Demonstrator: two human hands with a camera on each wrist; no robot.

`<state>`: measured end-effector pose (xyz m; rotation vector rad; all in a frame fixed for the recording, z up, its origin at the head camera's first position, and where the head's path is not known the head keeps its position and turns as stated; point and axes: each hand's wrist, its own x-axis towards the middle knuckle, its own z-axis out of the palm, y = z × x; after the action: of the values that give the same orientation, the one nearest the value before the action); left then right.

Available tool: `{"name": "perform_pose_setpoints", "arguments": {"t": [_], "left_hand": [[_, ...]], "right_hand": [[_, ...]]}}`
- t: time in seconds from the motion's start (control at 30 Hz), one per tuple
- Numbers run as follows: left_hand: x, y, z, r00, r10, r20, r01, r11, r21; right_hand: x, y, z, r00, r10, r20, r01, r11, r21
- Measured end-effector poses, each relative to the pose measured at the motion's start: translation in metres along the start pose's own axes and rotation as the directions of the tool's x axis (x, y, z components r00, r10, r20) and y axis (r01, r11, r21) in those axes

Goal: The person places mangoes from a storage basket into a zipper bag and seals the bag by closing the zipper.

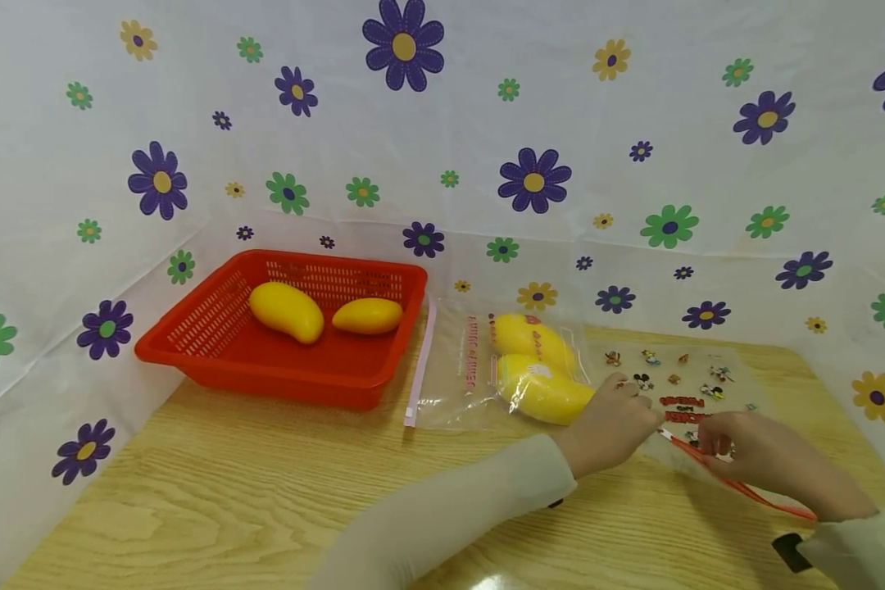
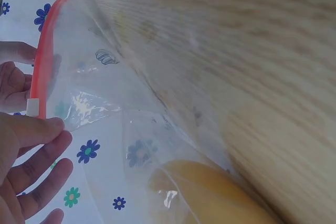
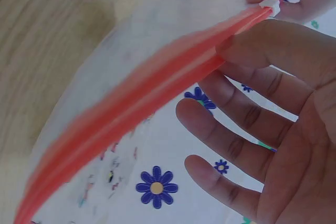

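Note:
A clear bag with cartoon prints (image 1: 696, 373) lies at the right, its red zip edge (image 1: 745, 490) lifted off the table toward the person. The left hand (image 1: 614, 430) pinches the bag's corner beside the white slider (image 2: 33, 107). Thumb and index finger of the right hand (image 1: 767, 459) pinch the red strip (image 3: 173, 69) close to the slider; its other fingers are loosely bent. In the right wrist view the strip's two sides bow apart. Just left of the left hand, yellow mangoes (image 1: 546, 393) lie inside another clear bag (image 1: 453, 393).
A red basket (image 1: 288, 373) at the left holds two yellow mangoes (image 1: 288, 311). The second bag's pink zip edge (image 1: 422, 360) and its slider lie beside the basket. Flowered white cloth (image 1: 442, 123) stands behind the wooden table (image 1: 265, 492) and along its sides.

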<state>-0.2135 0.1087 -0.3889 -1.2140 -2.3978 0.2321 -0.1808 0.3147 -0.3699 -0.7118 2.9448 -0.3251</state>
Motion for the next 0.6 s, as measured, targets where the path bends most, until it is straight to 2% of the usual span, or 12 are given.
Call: {"name": "perform_pose_setpoints", "arguments": {"t": [0.23, 0.4, 0.6], "left_hand": [[0.008, 0.005, 0.001, 1.0, 0.026, 0.012, -0.027, 0.999, 0.026], [0.013, 0.009, -0.002, 0.999, 0.036, 0.017, -0.037, 0.998, 0.049], [0.016, 0.014, -0.002, 0.998, 0.046, 0.04, -0.048, 0.997, 0.063]], "right_hand": [[-0.002, 0.006, 0.008, 1.0, 0.007, 0.016, -0.008, 0.999, 0.052], [0.0, 0.009, 0.012, 0.999, 0.041, 0.024, -0.043, 0.997, 0.065], [-0.003, 0.007, 0.014, 0.988, 0.156, 0.005, -0.156, 0.988, 0.012]]}}
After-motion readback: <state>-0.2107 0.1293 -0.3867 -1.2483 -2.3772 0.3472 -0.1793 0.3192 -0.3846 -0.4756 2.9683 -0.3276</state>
